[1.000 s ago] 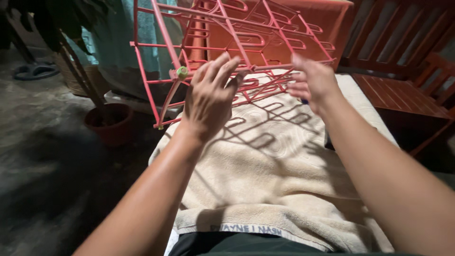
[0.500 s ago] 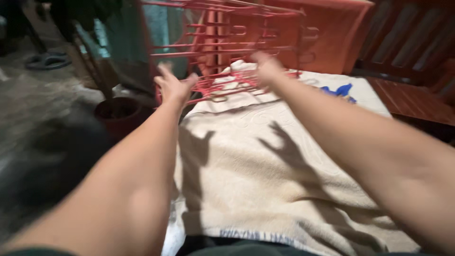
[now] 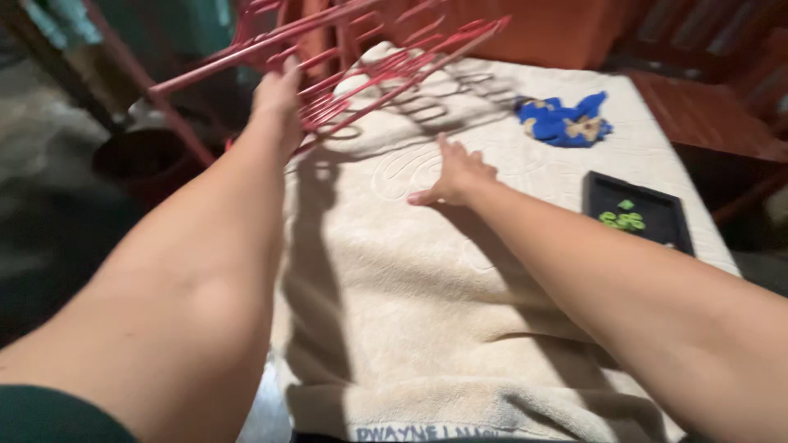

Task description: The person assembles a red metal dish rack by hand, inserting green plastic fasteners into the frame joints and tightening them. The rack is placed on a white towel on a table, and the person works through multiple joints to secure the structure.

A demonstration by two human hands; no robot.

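- Two bare forearms, with no watch, band or ring that can be made out.
- The left hand (image 3: 277, 97) is blurred, so its fingers cannot be told apart clearly.
- The right hand (image 3: 454, 174) is sharper and gloveless, with short nails.
- A strip of dark green cloth, a sleeve or shirt edge, shows at the left arm's upper end.

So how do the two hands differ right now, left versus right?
The left hand is raised and grips a bar of the red wire rack; the right hand is low, lying flat on the cream towel. The left holds something, while the right is open with fingers spread and holds nothing. Both are bare and reach forward.
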